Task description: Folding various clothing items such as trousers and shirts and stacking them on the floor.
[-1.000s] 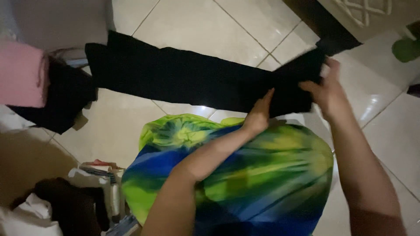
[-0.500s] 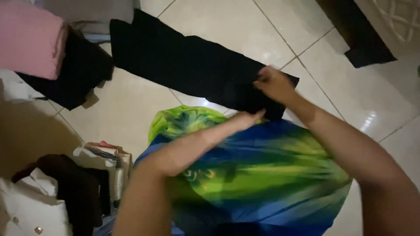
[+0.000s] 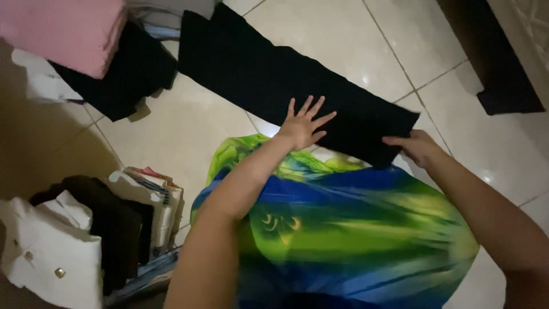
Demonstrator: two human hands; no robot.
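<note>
place: home, laundry corner | evidence: glossy tiled floor (image 3: 171,143) showing, folded clothes piles (image 3: 86,240) lying around

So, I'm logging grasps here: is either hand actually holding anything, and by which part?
The left hand lies flat, fingers spread, on the black cloth, not gripping. The right hand is at its near corner; a pinch cannot be told.

The right end of the black cloth (image 3: 297,86) got folded back over itself, so the strip on the floor came out shorter and doubled at that end. The left hand (image 3: 303,125) slid off the near edge, went up onto the cloth and spread flat, fingers fanned. The right hand (image 3: 417,147) let go of the raised end and dropped to the folded corner.
</note>
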